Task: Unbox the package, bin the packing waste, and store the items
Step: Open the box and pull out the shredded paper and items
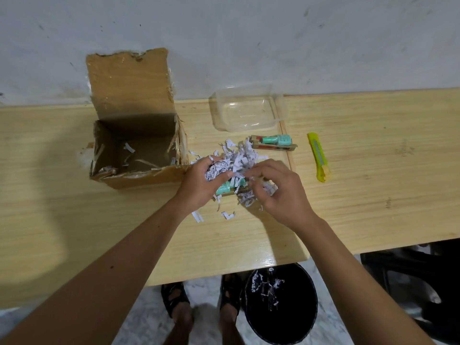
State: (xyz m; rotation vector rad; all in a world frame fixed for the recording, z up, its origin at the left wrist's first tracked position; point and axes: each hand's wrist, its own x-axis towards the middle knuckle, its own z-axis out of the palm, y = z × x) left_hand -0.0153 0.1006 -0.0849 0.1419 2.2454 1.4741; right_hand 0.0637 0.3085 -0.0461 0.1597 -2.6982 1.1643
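An open cardboard box (139, 145) stands on the wooden table (373, 195), with a few paper shreds left inside. To its right lies a pile of shredded paper (239, 158). My left hand (201, 183) grips a bunch of these shreds. My right hand (276, 192) pinches more shreds at the pile's near side. A mint-green bottle (225, 189) on a brown card lies half buried under the pile between my hands. A second mint-green bottle (277, 140) on its card lies beyond the pile.
A clear plastic container (278, 105) stands at the back near the wall. A yellow utility knife (319, 156) lies to the right. A black bin (298, 319) holding some shreds stands on the floor under the table edge, beside my sandalled feet. Loose shreds (227, 215) dot the table.
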